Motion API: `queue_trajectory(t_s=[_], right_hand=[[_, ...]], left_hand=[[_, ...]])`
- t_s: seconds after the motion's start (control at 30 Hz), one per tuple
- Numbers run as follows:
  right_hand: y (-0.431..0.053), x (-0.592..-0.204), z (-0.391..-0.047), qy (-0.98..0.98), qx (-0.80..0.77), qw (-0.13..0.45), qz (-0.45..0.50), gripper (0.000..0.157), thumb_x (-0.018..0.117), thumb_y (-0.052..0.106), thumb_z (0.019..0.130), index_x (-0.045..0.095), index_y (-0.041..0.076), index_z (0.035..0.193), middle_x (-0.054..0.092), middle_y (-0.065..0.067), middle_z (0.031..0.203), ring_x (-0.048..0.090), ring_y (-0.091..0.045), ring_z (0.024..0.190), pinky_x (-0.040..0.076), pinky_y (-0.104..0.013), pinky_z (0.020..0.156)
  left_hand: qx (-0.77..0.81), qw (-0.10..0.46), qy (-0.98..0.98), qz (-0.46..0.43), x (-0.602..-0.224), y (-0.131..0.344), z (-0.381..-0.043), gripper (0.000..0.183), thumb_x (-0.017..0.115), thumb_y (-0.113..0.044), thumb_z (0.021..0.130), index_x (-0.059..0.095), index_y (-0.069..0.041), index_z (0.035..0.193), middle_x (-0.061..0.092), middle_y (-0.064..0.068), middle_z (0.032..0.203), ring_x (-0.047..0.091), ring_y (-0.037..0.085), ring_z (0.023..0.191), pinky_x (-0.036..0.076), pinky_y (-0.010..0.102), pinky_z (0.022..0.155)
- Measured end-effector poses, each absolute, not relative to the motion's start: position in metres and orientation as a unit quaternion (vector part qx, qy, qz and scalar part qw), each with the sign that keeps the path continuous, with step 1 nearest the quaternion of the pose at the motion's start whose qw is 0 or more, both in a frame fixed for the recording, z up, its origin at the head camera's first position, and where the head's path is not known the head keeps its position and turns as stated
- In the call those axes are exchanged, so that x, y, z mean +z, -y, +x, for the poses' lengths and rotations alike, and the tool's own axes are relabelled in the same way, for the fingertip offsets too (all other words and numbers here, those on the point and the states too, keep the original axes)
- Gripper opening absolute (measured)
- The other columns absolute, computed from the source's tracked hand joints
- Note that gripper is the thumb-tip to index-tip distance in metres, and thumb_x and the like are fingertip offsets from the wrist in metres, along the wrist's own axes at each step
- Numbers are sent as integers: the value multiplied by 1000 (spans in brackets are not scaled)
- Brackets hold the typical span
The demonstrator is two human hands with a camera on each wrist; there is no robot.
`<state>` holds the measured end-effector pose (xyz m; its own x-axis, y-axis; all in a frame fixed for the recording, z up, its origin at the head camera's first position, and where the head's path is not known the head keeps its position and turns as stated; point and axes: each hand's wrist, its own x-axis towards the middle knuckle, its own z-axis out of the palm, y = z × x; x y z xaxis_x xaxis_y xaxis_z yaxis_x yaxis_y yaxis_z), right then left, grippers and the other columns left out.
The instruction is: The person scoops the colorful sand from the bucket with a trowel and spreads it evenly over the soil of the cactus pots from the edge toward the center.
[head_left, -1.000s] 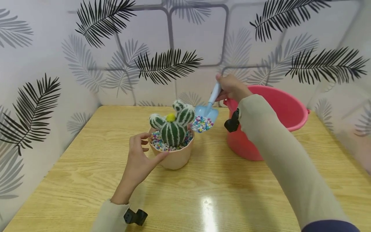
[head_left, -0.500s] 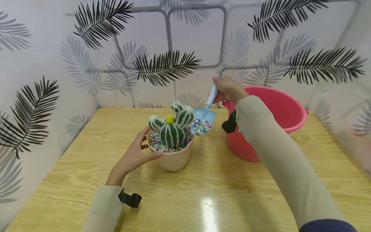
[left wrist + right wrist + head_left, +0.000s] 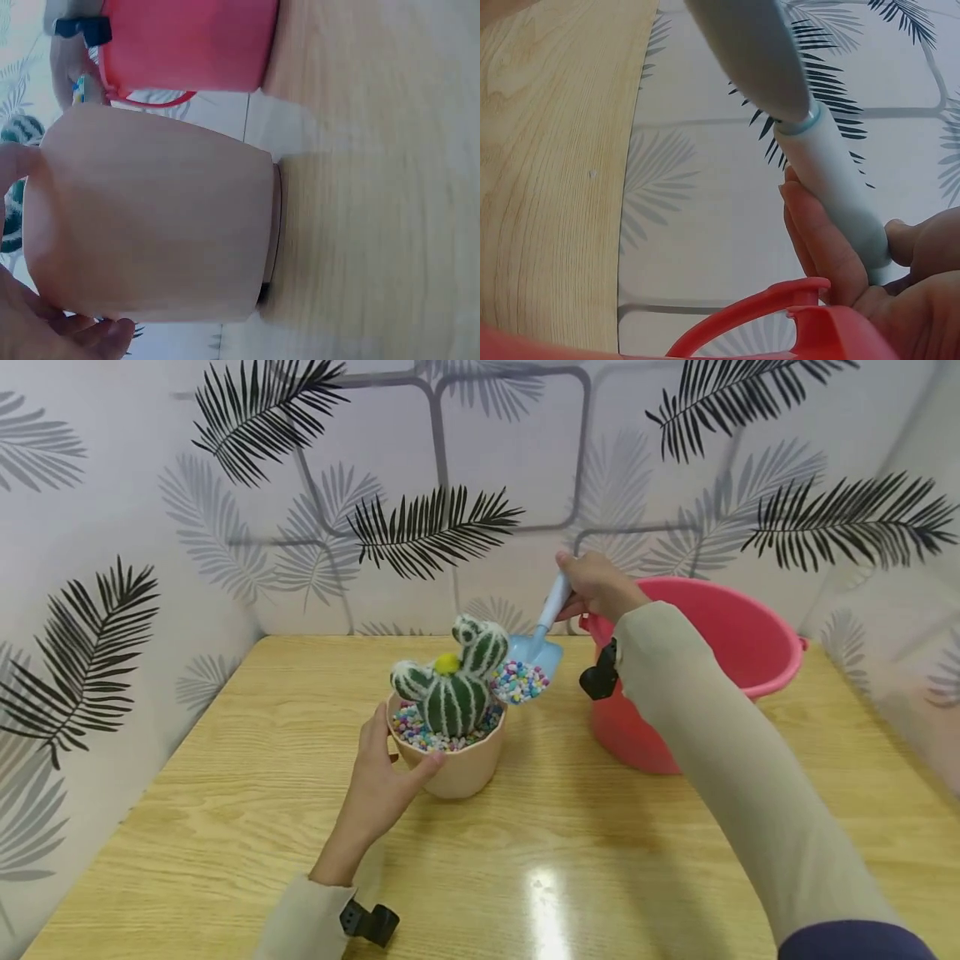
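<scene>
A peach flowerpot [image 3: 461, 772] stands on the table with a fuzzy green-and-white cactus [image 3: 453, 703] in it. Coloured pebbles [image 3: 427, 737] surround the cactus. My left hand [image 3: 378, 789] grips the pot at its left, thumb along the front rim; in the left wrist view, curled fingers [image 3: 112, 337] lie against the pot's wall. Up at the right, my right hand [image 3: 597, 587] holds a small blue hand shovel [image 3: 537, 649] by its pale handle [image 3: 832, 172]. The shovel's blade tilts down toward the pot's right rim, carrying a heap of similar pebbles [image 3: 519, 682].
A red bucket [image 3: 630, 739] stands right of the pot, partly behind my right forearm, its handle [image 3: 739, 311] showing in the right wrist view. The wooden table [image 3: 225, 827] meets a leaf-patterned wall [image 3: 517, 460] at the back.
My left hand drew down and left, then came back up to the pot, its thumb now farther along the front rim. The loaded shovel has stayed beside the pot's right rim.
</scene>
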<state>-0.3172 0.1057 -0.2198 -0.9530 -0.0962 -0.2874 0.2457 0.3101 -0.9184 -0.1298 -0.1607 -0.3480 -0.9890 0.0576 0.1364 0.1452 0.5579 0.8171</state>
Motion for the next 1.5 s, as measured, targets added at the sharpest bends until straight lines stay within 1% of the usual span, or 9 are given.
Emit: queue_trajectory(t_s=[0.27, 0.47, 0.7, 0.87, 1.0, 1.13, 1.27, 1.37, 1.5], right_hand=[[-107, -218, -321, -803, -576, 142, 54, 52, 29, 37, 103, 27, -4, 135, 52, -18, 96, 63, -16, 57, 58, -32, 65], [-107, -221, -320, -799, -581, 146, 49, 51, 30, 36, 103, 28, -5, 133, 52, -18, 95, 64, -16, 57, 58, -31, 62], [-106, -218, -319, -800, -579, 144, 63, 51, 31, 37, 103, 30, -4, 132, 53, -18, 98, 65, -17, 59, 55, -37, 77], [-105, -217, -319, -794, -587, 144, 66, 49, 32, 36, 103, 30, -4, 131, 53, -17, 95, 64, -16, 57, 57, -37, 73], [-104, -219, -318, -796, -584, 145, 63, 50, 32, 36, 103, 29, -4, 132, 52, -18, 96, 64, -17, 58, 56, -37, 74], [-104, -224, -317, -803, -576, 141, 61, 50, 33, 37, 103, 31, -4, 130, 53, -19, 98, 65, -18, 61, 55, -38, 78], [-104, -227, -318, -801, -579, 139, 57, 49, 32, 36, 103, 30, -5, 130, 53, -19, 97, 64, -18, 61, 55, -40, 79], [-104, -226, -318, -800, -580, 142, 58, 50, 32, 36, 103, 29, -3, 132, 53, -18, 97, 64, -18, 60, 56, -38, 75], [-106, -224, -319, -803, -578, 134, 60, 49, 33, 37, 103, 29, -2, 132, 53, -18, 97, 64, -17, 58, 58, -35, 68]], left_hand=[[-454, 13, 879, -142, -337, 179, -153, 96, 76, -32, 80, 16, -12, 152, 19, 15, 154, 31, 32, 136, 38, 52, 104], [-400, -25, 899, -178, -329, 188, -166, 84, 80, -39, 75, 33, -19, 142, 37, 12, 137, 41, 28, 116, 40, 50, 94], [-393, 61, 912, -95, -332, 162, -146, 101, 80, -44, 73, 23, -13, 150, 26, 19, 149, 34, 36, 135, 35, 55, 107], [-405, 96, 908, -34, -334, 147, -131, 107, 79, -46, 74, 18, -4, 150, 21, 25, 149, 37, 41, 131, 39, 55, 103], [-398, 65, 913, -57, -332, 160, -138, 108, 79, -45, 74, 15, -1, 151, 20, 26, 149, 32, 40, 135, 35, 56, 106], [-401, -14, 909, -112, -327, 180, -154, 112, 78, -45, 76, 8, -3, 152, 15, 23, 154, 26, 37, 139, 31, 56, 109], [-400, -65, 901, -153, -324, 194, -169, 113, 79, -42, 76, 6, -5, 153, 34, 18, 133, 39, 30, 120, 38, 46, 95], [-394, -66, 902, -162, -324, 196, -173, 109, 79, -41, 75, 11, -2, 151, 35, 16, 113, 36, 28, 105, 32, 43, 82], [-398, -46, 904, -147, -325, 189, -168, 110, 79, -43, 75, 11, -1, 152, 31, 22, 141, 33, 33, 130, 36, 51, 102]])
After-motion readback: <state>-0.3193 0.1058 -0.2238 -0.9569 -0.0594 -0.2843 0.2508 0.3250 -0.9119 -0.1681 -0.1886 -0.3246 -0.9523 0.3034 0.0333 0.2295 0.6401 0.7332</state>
